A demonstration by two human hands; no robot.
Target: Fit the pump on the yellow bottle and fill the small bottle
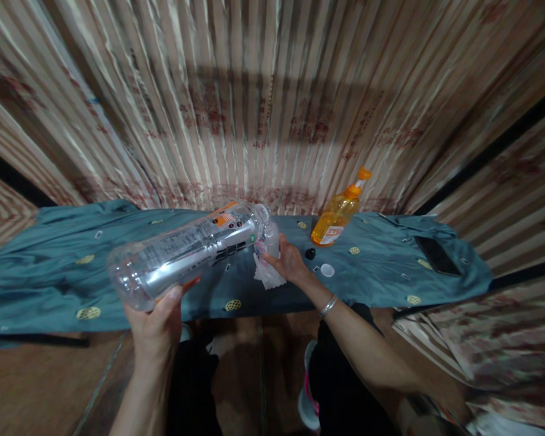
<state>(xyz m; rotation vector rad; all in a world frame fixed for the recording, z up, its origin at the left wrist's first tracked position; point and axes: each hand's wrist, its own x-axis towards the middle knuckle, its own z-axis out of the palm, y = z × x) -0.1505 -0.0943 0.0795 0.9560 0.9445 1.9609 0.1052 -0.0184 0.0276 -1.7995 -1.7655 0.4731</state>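
My left hand [161, 318] is closed around the lower part of a large clear plastic bottle [191, 251] with an orange and silver label. The bottle is tilted, its mouth toward the right at the top of a small clear bottle [269, 239]. My right hand [288, 260] grips that small bottle, which stands roughly upright above the cloth. A crumpled white tissue [267, 277] shows just below it. Whether the two mouths touch, I cannot tell. Right of my right hand lie a black cap [310, 254] and a white round lid [327, 270].
A pump bottle of orange liquid [336, 221] stands at the back right. A dark phone [436, 255] lies at the right end of the green patterned cloth [372, 272]. Striped curtains [254, 91] hang close behind, and dark metal bars [490, 148] run along both sides.
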